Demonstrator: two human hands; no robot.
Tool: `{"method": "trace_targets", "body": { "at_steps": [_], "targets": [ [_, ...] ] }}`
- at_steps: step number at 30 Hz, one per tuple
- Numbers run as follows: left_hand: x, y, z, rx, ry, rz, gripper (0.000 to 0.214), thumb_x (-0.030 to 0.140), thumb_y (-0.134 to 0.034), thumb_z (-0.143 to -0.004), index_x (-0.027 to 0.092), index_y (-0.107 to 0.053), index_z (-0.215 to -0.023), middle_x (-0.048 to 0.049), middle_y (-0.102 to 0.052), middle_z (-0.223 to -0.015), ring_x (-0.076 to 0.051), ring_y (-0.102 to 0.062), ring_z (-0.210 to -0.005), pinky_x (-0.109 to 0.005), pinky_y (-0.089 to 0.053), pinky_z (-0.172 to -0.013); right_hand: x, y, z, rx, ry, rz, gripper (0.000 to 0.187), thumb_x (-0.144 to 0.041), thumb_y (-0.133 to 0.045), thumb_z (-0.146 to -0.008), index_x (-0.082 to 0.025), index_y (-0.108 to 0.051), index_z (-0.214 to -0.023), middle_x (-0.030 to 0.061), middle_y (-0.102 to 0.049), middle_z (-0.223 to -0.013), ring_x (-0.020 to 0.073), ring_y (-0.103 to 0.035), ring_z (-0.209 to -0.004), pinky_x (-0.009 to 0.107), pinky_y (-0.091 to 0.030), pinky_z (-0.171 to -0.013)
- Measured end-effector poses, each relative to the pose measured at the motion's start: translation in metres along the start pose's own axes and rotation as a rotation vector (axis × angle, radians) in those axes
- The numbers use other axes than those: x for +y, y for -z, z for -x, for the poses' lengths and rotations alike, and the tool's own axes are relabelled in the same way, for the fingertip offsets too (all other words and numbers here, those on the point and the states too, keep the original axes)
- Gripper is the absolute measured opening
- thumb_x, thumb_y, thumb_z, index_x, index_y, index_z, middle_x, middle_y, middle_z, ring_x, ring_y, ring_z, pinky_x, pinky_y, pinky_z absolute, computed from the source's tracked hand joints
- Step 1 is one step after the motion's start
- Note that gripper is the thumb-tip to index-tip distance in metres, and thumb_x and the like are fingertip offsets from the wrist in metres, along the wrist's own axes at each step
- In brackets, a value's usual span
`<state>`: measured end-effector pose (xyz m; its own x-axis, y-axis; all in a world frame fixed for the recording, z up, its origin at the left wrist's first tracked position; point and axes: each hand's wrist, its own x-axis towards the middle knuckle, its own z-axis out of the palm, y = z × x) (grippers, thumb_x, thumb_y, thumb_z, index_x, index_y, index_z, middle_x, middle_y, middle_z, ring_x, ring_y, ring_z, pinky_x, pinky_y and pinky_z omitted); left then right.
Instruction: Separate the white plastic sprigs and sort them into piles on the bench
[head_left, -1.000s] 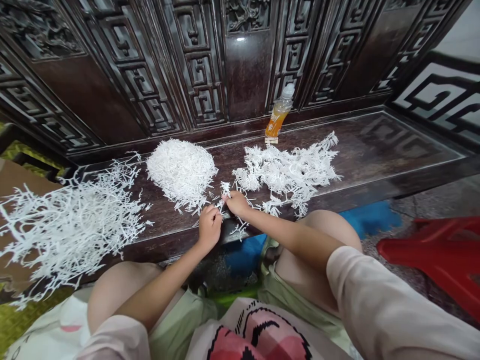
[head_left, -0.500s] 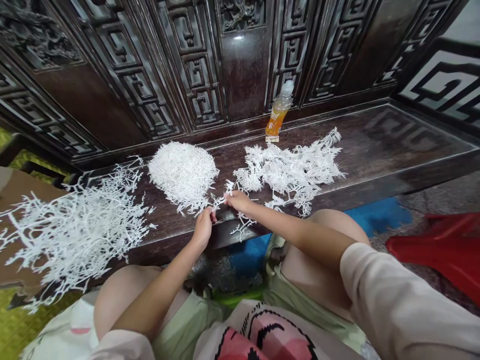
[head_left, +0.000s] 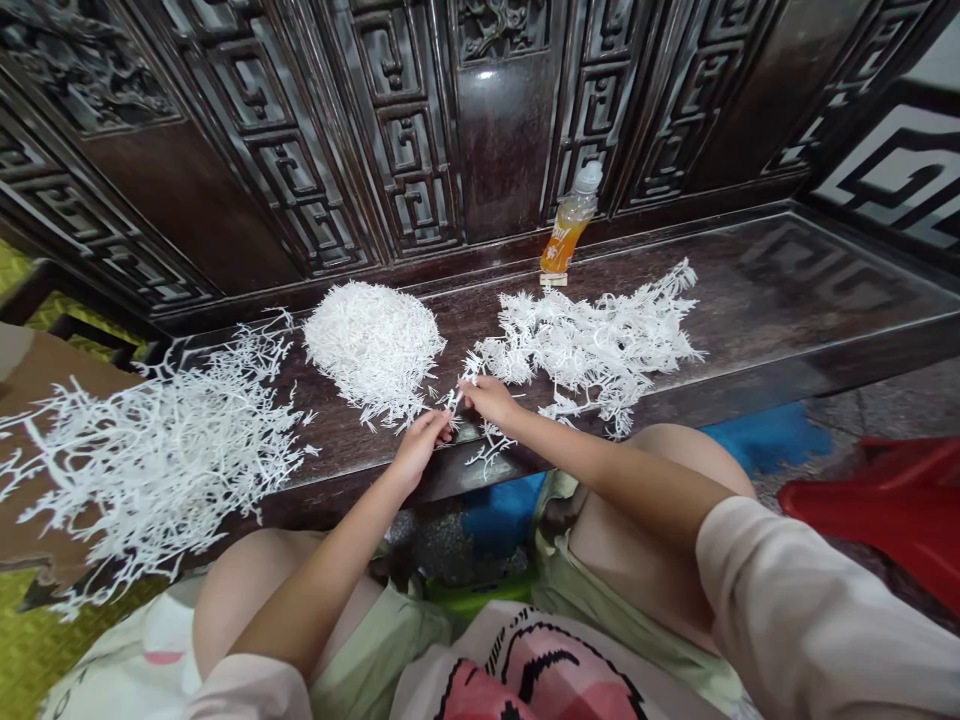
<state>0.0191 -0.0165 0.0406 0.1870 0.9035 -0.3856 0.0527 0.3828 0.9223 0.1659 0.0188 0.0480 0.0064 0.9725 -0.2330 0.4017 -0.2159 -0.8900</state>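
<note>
Over the front edge of the dark wooden bench, my left hand and my right hand are close together, both closed in a pinch. Between their fingertips is a thin white branched plastic piece; its ends are partly hidden by the fingers. Just behind my left hand lies a rounded heap of small white spiky pieces. To the right of it, a pile of white branched sprigs with bushy tips spreads out. One loose sprig rests at the bench edge beneath my right forearm.
A tangle of bare white branches covers the bench's left end and some cardboard. An orange drink bottle stands against the carved wooden backrest. On the right is a red plastic stool. My knees sit below the bench edge.
The view has shifted slightly, moving the scene a little rightward. My left hand has turned and its fingers show more, while both hands keep pinching the white piece.
</note>
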Motion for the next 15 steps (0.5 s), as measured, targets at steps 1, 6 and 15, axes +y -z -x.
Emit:
{"method": "trace_targets", "body": {
  "at_steps": [1, 6, 15],
  "targets": [
    [0.002, 0.000, 0.001, -0.005, -0.011, -0.010, 0.034, 0.050, -0.057, -0.064, 0.017, -0.053, -0.068, 0.0022, -0.053, -0.063, -0.008, -0.049, -0.059, -0.021, -0.034, -0.057, 0.001, 0.000, 0.000, -0.001, -0.006, 0.001, 0.039, -0.042, -0.040, -0.078, -0.016, -0.046, -0.049, -0.0030, -0.044, -0.045, 0.0076, -0.039, -0.044, 0.021, -0.028, -0.050],
    [0.003, 0.000, 0.003, 0.035, -0.013, -0.028, 0.030, 0.043, -0.063, -0.060, 0.017, -0.056, -0.074, 0.0016, -0.056, -0.069, -0.009, -0.050, -0.063, -0.021, -0.035, -0.061, 0.006, -0.004, -0.001, -0.029, -0.024, -0.012, 0.039, -0.041, -0.041, -0.078, -0.015, -0.052, -0.052, -0.0015, -0.051, -0.049, 0.0076, -0.042, -0.044, 0.021, -0.030, -0.050],
    [-0.005, -0.004, 0.002, -0.019, 0.064, -0.075, 0.035, 0.047, -0.057, -0.065, 0.018, -0.061, -0.083, -0.0017, -0.061, -0.080, -0.011, -0.053, -0.067, -0.024, -0.033, -0.064, -0.005, -0.002, 0.004, -0.089, -0.079, -0.260, 0.028, -0.030, -0.045, -0.079, -0.014, -0.058, -0.060, -0.0013, -0.055, -0.052, 0.0061, -0.044, -0.042, 0.019, -0.035, -0.048]
  ]
}}
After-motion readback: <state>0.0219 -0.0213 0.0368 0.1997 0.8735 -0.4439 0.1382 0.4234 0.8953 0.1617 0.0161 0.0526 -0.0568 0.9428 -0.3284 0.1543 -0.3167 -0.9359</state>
